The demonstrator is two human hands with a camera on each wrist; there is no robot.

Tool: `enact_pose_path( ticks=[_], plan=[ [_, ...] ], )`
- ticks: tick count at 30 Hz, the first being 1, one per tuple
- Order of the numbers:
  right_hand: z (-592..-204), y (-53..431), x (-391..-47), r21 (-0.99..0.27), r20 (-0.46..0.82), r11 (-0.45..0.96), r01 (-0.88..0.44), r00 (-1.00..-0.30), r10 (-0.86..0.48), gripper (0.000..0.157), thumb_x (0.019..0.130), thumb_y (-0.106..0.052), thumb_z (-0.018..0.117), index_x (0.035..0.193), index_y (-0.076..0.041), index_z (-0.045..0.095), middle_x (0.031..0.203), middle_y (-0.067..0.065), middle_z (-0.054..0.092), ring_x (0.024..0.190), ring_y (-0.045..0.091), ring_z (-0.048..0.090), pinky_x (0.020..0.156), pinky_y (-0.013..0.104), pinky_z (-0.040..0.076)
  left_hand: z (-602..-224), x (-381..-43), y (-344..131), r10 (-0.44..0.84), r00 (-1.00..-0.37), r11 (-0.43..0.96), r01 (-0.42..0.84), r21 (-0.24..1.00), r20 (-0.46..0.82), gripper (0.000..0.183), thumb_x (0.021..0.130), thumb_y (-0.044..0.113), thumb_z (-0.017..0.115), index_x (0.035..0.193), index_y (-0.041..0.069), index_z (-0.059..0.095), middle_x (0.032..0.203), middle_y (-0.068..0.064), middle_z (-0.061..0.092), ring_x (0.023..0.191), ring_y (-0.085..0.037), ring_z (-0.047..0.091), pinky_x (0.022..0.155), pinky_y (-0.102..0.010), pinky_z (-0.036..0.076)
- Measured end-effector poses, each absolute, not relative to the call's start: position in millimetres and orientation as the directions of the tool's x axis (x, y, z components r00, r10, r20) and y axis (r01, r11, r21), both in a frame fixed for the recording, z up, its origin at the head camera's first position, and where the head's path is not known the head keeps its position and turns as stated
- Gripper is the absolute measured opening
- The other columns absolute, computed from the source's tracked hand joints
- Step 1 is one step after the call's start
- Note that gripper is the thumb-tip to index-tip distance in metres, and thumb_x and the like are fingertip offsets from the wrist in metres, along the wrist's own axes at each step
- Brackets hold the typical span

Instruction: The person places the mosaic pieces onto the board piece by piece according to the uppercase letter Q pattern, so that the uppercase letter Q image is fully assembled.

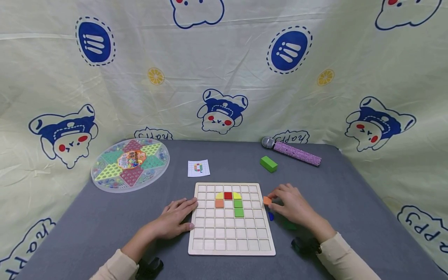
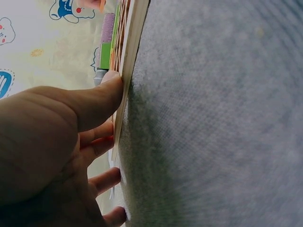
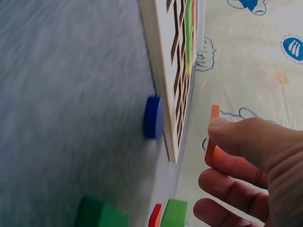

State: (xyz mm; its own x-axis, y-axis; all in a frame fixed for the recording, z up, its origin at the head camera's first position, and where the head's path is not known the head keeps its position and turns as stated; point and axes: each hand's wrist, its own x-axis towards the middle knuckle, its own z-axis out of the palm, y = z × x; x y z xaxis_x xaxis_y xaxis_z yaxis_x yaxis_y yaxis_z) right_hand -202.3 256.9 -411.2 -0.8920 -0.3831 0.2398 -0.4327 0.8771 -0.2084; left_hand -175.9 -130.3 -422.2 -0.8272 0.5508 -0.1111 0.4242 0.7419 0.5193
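Note:
A wooden grid board (image 1: 213, 233) lies on the table. Set in its upper cells are a red square (image 1: 228, 195), two yellow pieces, an orange square (image 1: 219, 203) and two green squares (image 1: 239, 212). My left hand (image 1: 174, 219) rests along the board's left edge, thumb and fingertips touching the rim and the fingers mostly straight. Just off the right edge, my right hand (image 1: 293, 204) pinches an orange square tile (image 3: 212, 137) between thumb and fingers, held above the table. A blue piece (image 3: 153, 117) lies beside the board, below that hand.
A green block (image 1: 268, 164) and a purple glittery microphone (image 1: 296, 153) lie at the back right. A small pattern card (image 1: 198, 168) is behind the board. A round star-patterned game board (image 1: 130, 165) sits back left. Near the right wrist is a dark green block (image 3: 102, 213).

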Motion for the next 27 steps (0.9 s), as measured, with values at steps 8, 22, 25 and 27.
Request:
enact_pose_path(
  ticks=[8, 22, 25, 27],
  plan=[
    [-408.5, 238.0, -198.9, -0.202, 0.257, 0.857, -0.474, -0.870, -0.421, 0.020, 0.079, -0.026, 0.075, 0.096, -0.015, 0.071, 0.093, -0.003, 0.062, 0.088, 0.014, 0.048, 0.077, 0.036, 0.036, -422.4, -175.8, -130.3, 0.550, -0.828, 0.742, 0.424, 0.520, -0.109, 0.064, 0.093, 0.032, 0.057, 0.148, 0.012, 0.032, 0.156, -0.006, 0.028, 0.143, -0.037, 0.020, 0.107, -0.067, 0.015],
    [-403.5, 206.2, -200.6, -0.193, 0.253, 0.817, -0.544, -0.832, -0.494, 0.017, 0.080, -0.023, 0.074, 0.095, -0.016, 0.072, 0.091, -0.002, 0.061, 0.087, 0.013, 0.045, 0.077, 0.034, 0.035, -424.0, -176.8, -131.2, 0.557, -0.824, 0.738, 0.436, 0.514, -0.100, 0.064, 0.093, 0.033, 0.057, 0.148, 0.012, 0.032, 0.156, -0.006, 0.028, 0.143, -0.038, 0.021, 0.107, -0.067, 0.015],
    [-402.9, 198.2, -201.3, -0.199, 0.243, 0.811, -0.550, -0.829, -0.503, 0.017, 0.079, -0.024, 0.075, 0.094, -0.016, 0.072, 0.091, -0.003, 0.061, 0.089, 0.013, 0.046, 0.079, 0.036, 0.037, -424.4, -176.9, -131.4, 0.559, -0.824, 0.737, 0.438, 0.515, -0.098, 0.064, 0.093, 0.033, 0.057, 0.148, 0.012, 0.032, 0.156, -0.006, 0.028, 0.143, -0.038, 0.021, 0.107, -0.067, 0.015],
    [-402.4, 192.6, -201.8, -0.192, 0.240, 0.804, -0.563, -0.821, -0.517, 0.018, 0.079, -0.025, 0.075, 0.094, -0.017, 0.072, 0.092, -0.003, 0.061, 0.091, 0.014, 0.047, 0.081, 0.038, 0.039, -424.3, -176.8, -131.4, 0.559, -0.823, 0.736, 0.439, 0.515, -0.097, 0.064, 0.093, 0.033, 0.057, 0.148, 0.012, 0.032, 0.156, -0.006, 0.028, 0.143, -0.038, 0.021, 0.107, -0.067, 0.015]
  ],
)
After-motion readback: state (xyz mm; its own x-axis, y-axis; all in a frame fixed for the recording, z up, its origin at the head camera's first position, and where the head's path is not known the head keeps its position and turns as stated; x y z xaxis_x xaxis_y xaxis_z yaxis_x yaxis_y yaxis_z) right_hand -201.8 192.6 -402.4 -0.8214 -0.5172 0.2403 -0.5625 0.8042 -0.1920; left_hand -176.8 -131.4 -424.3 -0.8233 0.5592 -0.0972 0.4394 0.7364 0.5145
